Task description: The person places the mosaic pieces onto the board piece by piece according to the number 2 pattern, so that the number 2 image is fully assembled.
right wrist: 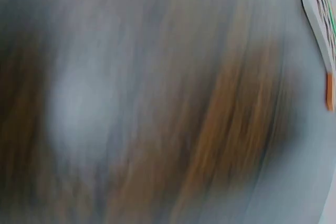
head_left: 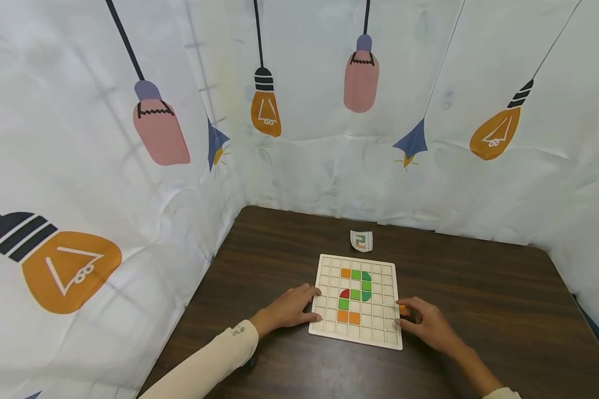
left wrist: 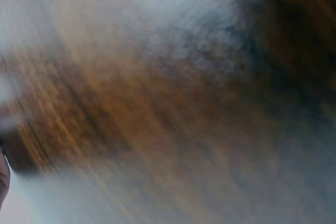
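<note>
A pale wooden grid board [head_left: 329, 267] lies on the table, carrying orange and green square tiles, a red quarter-round tile [head_left: 345, 293] and dark green quarter-round ones. My left hand [head_left: 292, 306] rests at its left edge, thumb and fingers spread apart with the tips on the rim. At the opposite edge is my right hand [head_left: 426, 322], its fingertips and thumb touching the board's side. Between that thumb and the fingers shows an orange tile [head_left: 404, 309], beside the board and partly hidden. The right wrist view catches the same orange tile [right wrist: 329, 92] against the board's edge [right wrist: 313, 14].
Behind the board lies a small paper pattern card [head_left: 361, 241] with a coloured grid. The dark wood table [head_left: 479, 282] meets a white curtain [head_left: 309, 183] printed with lamps along the back and left. Both wrist views show mostly blurred tabletop.
</note>
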Action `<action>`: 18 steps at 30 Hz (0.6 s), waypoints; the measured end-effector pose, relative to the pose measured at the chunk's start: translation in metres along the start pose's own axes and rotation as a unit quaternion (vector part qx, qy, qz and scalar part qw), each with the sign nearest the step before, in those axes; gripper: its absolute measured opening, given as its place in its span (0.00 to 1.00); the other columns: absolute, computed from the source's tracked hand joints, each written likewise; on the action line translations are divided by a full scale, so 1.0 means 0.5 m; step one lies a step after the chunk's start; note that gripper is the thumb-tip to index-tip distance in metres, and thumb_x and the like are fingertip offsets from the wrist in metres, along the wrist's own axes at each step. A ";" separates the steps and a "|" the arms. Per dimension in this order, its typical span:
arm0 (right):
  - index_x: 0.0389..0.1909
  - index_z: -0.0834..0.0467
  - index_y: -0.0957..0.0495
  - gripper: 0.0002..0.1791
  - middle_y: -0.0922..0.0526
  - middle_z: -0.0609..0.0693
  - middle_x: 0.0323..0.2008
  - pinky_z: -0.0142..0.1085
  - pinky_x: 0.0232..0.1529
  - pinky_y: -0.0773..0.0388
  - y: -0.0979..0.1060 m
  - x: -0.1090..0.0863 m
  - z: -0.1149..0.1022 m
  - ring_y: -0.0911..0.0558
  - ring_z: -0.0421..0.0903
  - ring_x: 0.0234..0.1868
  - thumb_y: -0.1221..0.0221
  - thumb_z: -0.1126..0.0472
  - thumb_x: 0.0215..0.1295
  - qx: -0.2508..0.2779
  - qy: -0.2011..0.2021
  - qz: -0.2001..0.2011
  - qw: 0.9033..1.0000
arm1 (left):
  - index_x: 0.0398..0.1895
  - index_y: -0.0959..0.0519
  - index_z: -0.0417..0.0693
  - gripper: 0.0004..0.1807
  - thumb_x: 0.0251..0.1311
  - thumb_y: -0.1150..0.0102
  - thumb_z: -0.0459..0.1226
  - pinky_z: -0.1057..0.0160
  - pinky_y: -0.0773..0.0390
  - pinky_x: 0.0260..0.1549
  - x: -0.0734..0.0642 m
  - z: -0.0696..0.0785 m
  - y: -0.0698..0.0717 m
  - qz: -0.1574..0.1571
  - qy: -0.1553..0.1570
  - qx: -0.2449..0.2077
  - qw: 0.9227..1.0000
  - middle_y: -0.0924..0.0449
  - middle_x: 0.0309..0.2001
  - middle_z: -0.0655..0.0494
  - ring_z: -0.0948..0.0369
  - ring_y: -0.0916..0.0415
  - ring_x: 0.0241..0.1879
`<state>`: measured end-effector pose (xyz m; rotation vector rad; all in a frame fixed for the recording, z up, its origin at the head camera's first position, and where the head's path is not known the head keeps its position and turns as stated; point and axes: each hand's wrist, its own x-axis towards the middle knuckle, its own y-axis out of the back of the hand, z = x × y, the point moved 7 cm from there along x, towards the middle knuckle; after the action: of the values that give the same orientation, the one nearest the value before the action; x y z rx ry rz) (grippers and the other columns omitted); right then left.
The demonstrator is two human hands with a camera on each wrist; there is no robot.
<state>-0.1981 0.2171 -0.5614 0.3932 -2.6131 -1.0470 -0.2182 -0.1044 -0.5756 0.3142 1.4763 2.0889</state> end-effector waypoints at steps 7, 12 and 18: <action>0.57 0.56 0.20 0.28 0.23 0.45 0.38 0.30 0.24 0.35 0.017 -0.006 0.046 0.34 0.33 0.24 0.26 0.55 0.55 -0.027 -0.063 -0.029 0.997 | 0.66 0.30 0.56 0.35 0.62 0.39 0.62 0.58 0.26 0.53 0.000 0.000 0.000 0.001 0.002 0.002 1.000 0.26 0.50 0.59 0.65 0.28 0.45; 0.58 0.56 0.20 0.30 0.22 0.45 0.39 0.31 0.27 0.36 0.017 -0.006 0.057 0.34 0.34 0.27 0.26 0.50 0.56 -0.059 -0.070 -0.043 0.995 | 0.67 0.30 0.56 0.35 0.62 0.39 0.62 0.57 0.26 0.54 -0.001 -0.001 -0.002 -0.001 0.005 0.000 1.000 0.26 0.51 0.58 0.65 0.27 0.47; 0.59 0.57 0.19 0.31 0.23 0.45 0.40 0.31 0.29 0.37 0.011 -0.003 0.065 0.34 0.36 0.30 0.27 0.49 0.56 -0.088 -0.082 -0.061 0.991 | 0.67 0.30 0.56 0.35 0.62 0.39 0.62 0.57 0.26 0.55 -0.001 -0.002 -0.003 -0.003 0.007 -0.002 1.000 0.26 0.51 0.58 0.64 0.27 0.48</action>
<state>-0.2097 0.2416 -0.5800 0.4463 -2.6363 -1.3943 -0.2177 -0.1049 -0.5771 0.2940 1.4803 2.0933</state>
